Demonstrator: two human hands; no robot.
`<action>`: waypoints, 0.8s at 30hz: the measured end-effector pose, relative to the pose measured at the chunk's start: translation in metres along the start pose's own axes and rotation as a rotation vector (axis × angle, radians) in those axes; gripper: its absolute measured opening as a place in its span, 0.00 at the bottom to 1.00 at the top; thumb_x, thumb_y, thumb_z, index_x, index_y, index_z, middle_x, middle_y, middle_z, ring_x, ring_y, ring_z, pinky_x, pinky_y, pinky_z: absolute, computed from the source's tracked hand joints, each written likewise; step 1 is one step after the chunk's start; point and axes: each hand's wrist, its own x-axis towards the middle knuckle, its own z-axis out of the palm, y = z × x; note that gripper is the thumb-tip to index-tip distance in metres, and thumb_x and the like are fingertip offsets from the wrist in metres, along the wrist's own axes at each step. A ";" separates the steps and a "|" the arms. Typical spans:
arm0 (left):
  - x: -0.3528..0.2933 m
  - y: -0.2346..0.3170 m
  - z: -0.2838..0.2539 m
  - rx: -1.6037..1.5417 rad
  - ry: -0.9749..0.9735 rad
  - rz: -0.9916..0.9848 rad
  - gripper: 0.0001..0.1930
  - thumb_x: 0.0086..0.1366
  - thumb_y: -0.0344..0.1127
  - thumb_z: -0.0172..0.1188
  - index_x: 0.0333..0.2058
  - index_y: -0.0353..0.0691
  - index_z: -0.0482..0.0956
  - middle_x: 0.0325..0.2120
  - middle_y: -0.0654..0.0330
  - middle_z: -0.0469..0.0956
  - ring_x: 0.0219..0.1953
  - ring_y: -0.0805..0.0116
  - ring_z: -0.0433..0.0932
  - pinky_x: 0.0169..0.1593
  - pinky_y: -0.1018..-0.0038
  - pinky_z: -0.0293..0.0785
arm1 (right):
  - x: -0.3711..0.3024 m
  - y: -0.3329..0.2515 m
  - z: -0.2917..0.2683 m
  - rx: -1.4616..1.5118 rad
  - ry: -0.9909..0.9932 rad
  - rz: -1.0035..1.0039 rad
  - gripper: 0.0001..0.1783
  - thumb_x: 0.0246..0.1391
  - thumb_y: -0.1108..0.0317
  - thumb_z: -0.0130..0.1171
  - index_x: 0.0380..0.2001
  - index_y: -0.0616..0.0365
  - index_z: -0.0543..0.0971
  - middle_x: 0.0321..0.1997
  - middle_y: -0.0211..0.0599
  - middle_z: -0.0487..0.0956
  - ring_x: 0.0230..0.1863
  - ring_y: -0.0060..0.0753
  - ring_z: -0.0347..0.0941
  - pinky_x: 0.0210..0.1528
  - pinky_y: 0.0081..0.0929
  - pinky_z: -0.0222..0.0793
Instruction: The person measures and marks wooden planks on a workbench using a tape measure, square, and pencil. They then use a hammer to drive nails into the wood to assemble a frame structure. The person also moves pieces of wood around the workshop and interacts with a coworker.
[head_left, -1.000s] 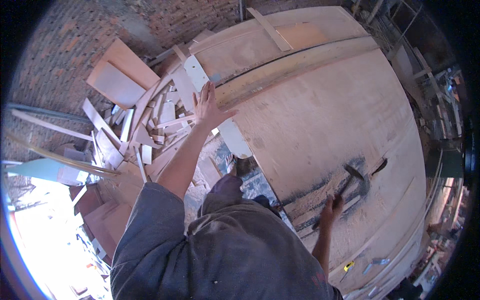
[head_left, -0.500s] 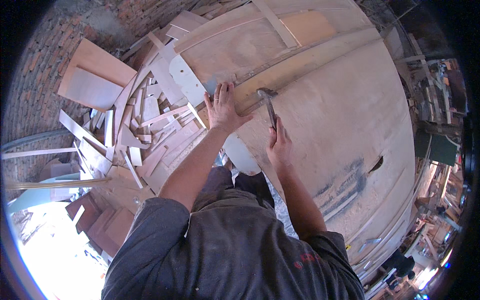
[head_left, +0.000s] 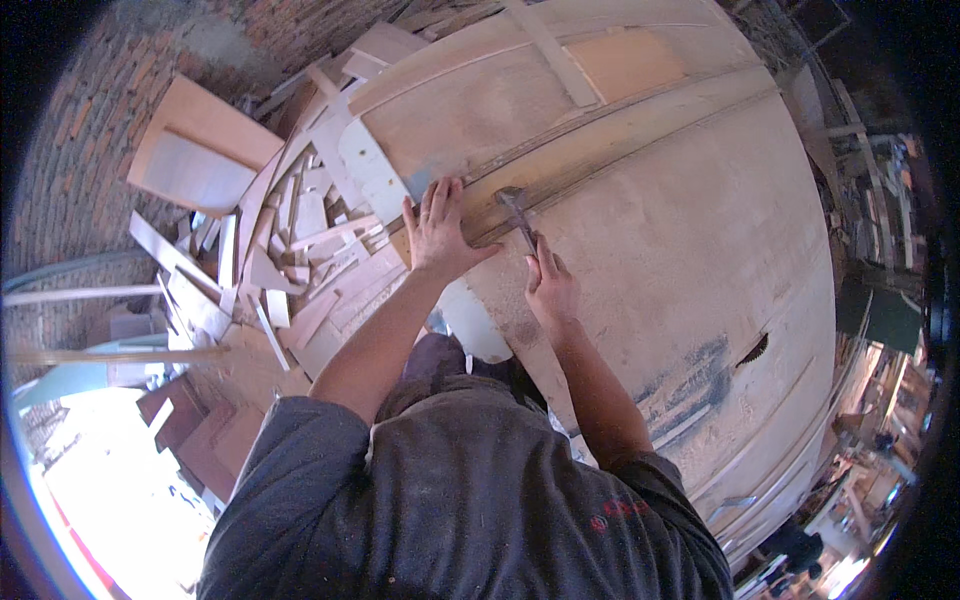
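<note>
My right hand [head_left: 552, 288] is closed round the handle of a hammer [head_left: 520, 218]. The hammer's head lies over a long yellowish wooden strip [head_left: 600, 135] that runs diagonally across the worktable. Spread flat, my left hand [head_left: 440, 235] presses on the near left end of that strip, with the thumb pointing toward the hammer. The broad wooden tabletop [head_left: 660, 230] extends under the strip and to the right of it. Whether a nail is under the hammer head is too small to tell.
A saw blade [head_left: 754, 349] sticks up through the tabletop at the right. Many wood offcuts [head_left: 310, 225] are heaped left of the table, near a brick wall [head_left: 75, 150]. A flat board [head_left: 205, 145] leans there. Another person [head_left: 795, 545] is far off at the lower right.
The hammer and my right hand have shifted slightly left, bringing the hammer head over the strip near my left hand. My left hand stays spread on the strip.
</note>
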 end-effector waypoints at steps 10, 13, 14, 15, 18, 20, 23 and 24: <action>0.030 0.069 -0.009 0.083 -0.021 0.046 0.71 0.42 0.77 0.67 0.74 0.40 0.40 0.76 0.54 0.35 0.77 0.56 0.34 0.71 0.33 0.21 | -0.022 0.112 -0.058 0.352 0.388 0.076 0.27 0.66 0.69 0.54 0.66 0.62 0.66 0.56 0.58 0.78 0.53 0.60 0.78 0.52 0.44 0.76; 0.076 0.132 0.003 0.157 -0.098 0.084 0.73 0.42 0.77 0.67 0.74 0.38 0.39 0.76 0.54 0.35 0.77 0.57 0.33 0.70 0.32 0.22 | 0.016 0.147 -0.095 0.298 0.477 0.221 0.27 0.66 0.70 0.53 0.67 0.57 0.66 0.55 0.60 0.78 0.54 0.62 0.77 0.53 0.45 0.75; 0.089 0.150 0.008 0.155 -0.091 0.087 0.72 0.42 0.78 0.66 0.74 0.38 0.39 0.76 0.54 0.35 0.77 0.58 0.33 0.70 0.33 0.22 | 0.036 0.162 -0.107 0.285 0.505 0.216 0.27 0.66 0.69 0.52 0.68 0.56 0.65 0.54 0.60 0.78 0.53 0.62 0.78 0.52 0.45 0.75; 0.100 0.160 0.016 0.158 -0.088 0.083 0.72 0.43 0.78 0.65 0.74 0.39 0.38 0.76 0.54 0.35 0.78 0.59 0.32 0.70 0.33 0.22 | 0.059 0.168 -0.122 0.279 0.525 0.211 0.28 0.66 0.69 0.52 0.68 0.54 0.65 0.53 0.60 0.79 0.52 0.62 0.78 0.52 0.45 0.75; 0.124 0.172 0.040 0.189 -0.057 0.056 0.70 0.45 0.77 0.64 0.74 0.39 0.39 0.76 0.56 0.36 0.78 0.61 0.32 0.71 0.34 0.24 | 0.126 0.196 -0.153 0.220 0.489 0.315 0.30 0.66 0.70 0.52 0.70 0.43 0.64 0.47 0.58 0.81 0.45 0.65 0.78 0.45 0.50 0.74; 0.129 0.173 0.048 0.189 -0.048 0.046 0.67 0.48 0.74 0.65 0.74 0.38 0.39 0.76 0.56 0.37 0.78 0.60 0.33 0.71 0.34 0.26 | 0.168 0.207 -0.168 0.101 0.424 0.378 0.31 0.65 0.70 0.53 0.70 0.39 0.64 0.42 0.56 0.81 0.43 0.64 0.78 0.41 0.53 0.73; 0.130 0.178 0.040 0.178 -0.069 0.051 0.64 0.52 0.70 0.65 0.73 0.37 0.39 0.76 0.55 0.37 0.77 0.58 0.34 0.71 0.33 0.28 | 0.205 0.211 -0.175 0.086 0.537 0.358 0.31 0.65 0.70 0.53 0.70 0.35 0.64 0.40 0.55 0.81 0.41 0.62 0.79 0.38 0.53 0.74; 0.128 0.180 0.039 0.192 -0.087 0.037 0.65 0.52 0.71 0.65 0.73 0.37 0.39 0.76 0.55 0.37 0.77 0.58 0.34 0.71 0.33 0.29 | 0.210 0.213 -0.169 0.088 0.571 0.336 0.31 0.65 0.69 0.53 0.70 0.33 0.64 0.38 0.55 0.81 0.40 0.61 0.79 0.37 0.53 0.74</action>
